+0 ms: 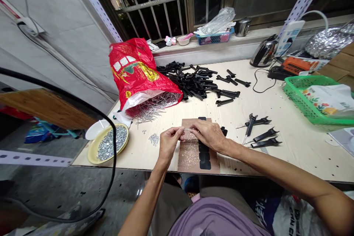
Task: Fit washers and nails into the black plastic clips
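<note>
Over a brown board (189, 155), my left hand (170, 142) is closed in a pinch at the tip of a thin metal rod (188, 129). My right hand (208, 134) is closed around the other end. A black plastic handle (224, 131) pokes out behind its palm, apparently joined to the rod; most of it is hidden. Black pads (205, 156) run in a column along the board. Left of the board lies a small heap of tiny metal pieces (154, 139). To the right rest several black handles with metal rods (265, 135).
A yellow bowl (125, 143) of small metal pieces stands left, by a white dish (92, 131). Metal rods (155, 108) spill from a red bag (138, 70) beside piled black handles (193, 81). A green basket (301, 105) and kettle (264, 51) are right. A black cable (114, 155) loops at left.
</note>
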Available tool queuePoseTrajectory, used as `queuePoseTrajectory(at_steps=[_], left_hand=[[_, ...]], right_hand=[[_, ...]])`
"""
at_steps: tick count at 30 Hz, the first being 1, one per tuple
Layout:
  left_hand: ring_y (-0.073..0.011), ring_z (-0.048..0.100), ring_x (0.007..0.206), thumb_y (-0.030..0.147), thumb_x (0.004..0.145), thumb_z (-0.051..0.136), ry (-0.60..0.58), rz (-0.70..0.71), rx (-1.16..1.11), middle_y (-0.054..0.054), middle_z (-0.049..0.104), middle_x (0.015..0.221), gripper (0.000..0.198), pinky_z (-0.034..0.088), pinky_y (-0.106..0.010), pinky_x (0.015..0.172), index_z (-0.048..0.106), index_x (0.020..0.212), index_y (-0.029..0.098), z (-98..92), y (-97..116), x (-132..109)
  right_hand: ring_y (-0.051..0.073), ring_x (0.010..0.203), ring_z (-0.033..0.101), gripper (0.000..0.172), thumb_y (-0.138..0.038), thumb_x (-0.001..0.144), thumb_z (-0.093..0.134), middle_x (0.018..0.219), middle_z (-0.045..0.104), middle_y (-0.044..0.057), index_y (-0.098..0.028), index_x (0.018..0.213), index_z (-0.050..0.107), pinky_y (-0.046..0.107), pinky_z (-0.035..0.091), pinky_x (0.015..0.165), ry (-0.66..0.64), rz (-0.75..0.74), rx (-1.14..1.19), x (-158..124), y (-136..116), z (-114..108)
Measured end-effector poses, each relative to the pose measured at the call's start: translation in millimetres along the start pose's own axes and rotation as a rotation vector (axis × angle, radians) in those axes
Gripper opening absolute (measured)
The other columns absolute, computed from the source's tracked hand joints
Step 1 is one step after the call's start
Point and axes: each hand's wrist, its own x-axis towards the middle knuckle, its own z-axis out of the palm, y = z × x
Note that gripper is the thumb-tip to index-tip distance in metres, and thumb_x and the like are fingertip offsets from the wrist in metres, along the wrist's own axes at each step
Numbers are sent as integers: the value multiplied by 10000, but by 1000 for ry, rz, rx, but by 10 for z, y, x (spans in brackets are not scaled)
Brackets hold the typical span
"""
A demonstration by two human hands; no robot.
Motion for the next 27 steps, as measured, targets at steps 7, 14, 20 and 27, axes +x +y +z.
queuePoseTrajectory(at_steps=[7, 14, 20, 27], left_hand=[[-113, 559, 541, 366, 721, 701, -5, 49, 90, -6, 619, 562, 224, 446, -224, 589, 712, 742, 144, 15, -13, 16], [-92, 537, 478, 409, 709, 708, -112, -97, -73, -2, 605, 565, 288, 444, -216, 526, 662, 690, 125, 83, -123, 51], [-66, 513, 439, 381, 639, 772, -110, -206, -237, 10, 593, 560, 305, 431, -192, 466, 640, 685, 109, 149, -161, 75], [-61, 501, 420, 397, 653, 757, -97, -223, -226, 11, 584, 550, 315, 402, -183, 445, 634, 681, 108, 167, -195, 44]], right_hand=[[114, 681, 540, 271, -321, 963, 403, 786, 606, 16, -164, 847, 592, 226, 306, 556, -114, 112, 223, 10, 50, 32], [124, 754, 558, 204, -336, 935, 468, 850, 614, 13, -183, 898, 596, 227, 336, 600, -95, 147, 289, -69, 122, 15], [122, 736, 560, 238, -331, 959, 424, 871, 606, 28, -194, 958, 618, 228, 298, 553, -79, 128, 68, -109, 47, -47], [123, 742, 545, 228, -276, 953, 436, 871, 607, 30, -190, 907, 641, 245, 290, 575, -39, 45, -86, -99, 16, -65]])
